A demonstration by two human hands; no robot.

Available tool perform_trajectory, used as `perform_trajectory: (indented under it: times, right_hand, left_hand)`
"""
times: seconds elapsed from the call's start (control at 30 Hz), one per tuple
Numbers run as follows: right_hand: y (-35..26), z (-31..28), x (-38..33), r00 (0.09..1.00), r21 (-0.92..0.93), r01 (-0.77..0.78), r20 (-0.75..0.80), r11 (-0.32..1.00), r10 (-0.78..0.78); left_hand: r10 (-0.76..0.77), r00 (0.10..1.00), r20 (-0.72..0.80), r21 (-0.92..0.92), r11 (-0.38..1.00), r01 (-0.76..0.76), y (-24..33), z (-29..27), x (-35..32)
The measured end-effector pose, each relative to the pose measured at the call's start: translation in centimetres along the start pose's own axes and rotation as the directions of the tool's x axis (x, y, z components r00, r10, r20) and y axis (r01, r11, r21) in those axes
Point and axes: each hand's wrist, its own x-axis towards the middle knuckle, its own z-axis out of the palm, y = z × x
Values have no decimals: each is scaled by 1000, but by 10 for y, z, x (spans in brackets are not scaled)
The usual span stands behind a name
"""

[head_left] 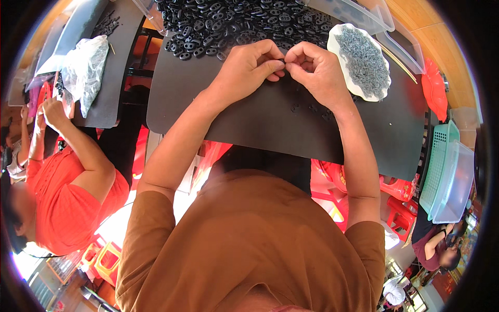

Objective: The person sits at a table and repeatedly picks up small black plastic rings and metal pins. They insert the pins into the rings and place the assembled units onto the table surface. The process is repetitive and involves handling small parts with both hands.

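Above the dark table [249, 112], my left hand [248, 67] and my right hand [318, 70] meet fingertip to fingertip. Both are closed in a pinch around a small black piece [282, 61], mostly covered by the fingers, so its exact kind is hidden. Just beyond my hands spreads a big pile of black oval pieces with holes [234, 26]. Beside my right hand is a white scallop-edged dish [334, 49] heaped with tiny grey parts [364, 62] too small to make out. A few small dark pieces [313, 108] lie on the table below my right hand.
Clear plastic bins [382, 18] stand behind the pile, with thin sticks [400, 65] by the dish. At the right are a red scalloped dish [434, 88] and a green basket [436, 166]. To the left, a person in red [78, 192] works at another table holding a plastic bag [88, 67].
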Motion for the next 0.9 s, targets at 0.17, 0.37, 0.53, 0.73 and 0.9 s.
perform_trajectory:
  times: [0.17, 0.37, 0.53, 0.73, 0.9]
  right_hand:
    - [-4, 1, 0, 1000, 92, -12, -26, 996, 15]
    - [1, -9, 1, 997, 25, -6, -77, 1000, 8]
    - [0, 1, 1, 993, 61, 99, -74, 993, -94]
    - [0, 0, 3, 999, 204, -43, 11, 978, 41]
    - [1, -6, 3, 997, 197, -1, 72, 980, -13]
  left_hand:
    - [-44, 999, -13, -117, 992, 42, -6, 1, 2]
    - [-109, 991, -75, -289, 954, 83, -4, -6, 5]
    - [-118, 990, -76, -376, 923, 82, -4, -6, 5]
    - [-119, 991, -61, -330, 939, 92, -3, -6, 4]
    - [-80, 995, -53, -342, 938, 57, -4, -6, 5]
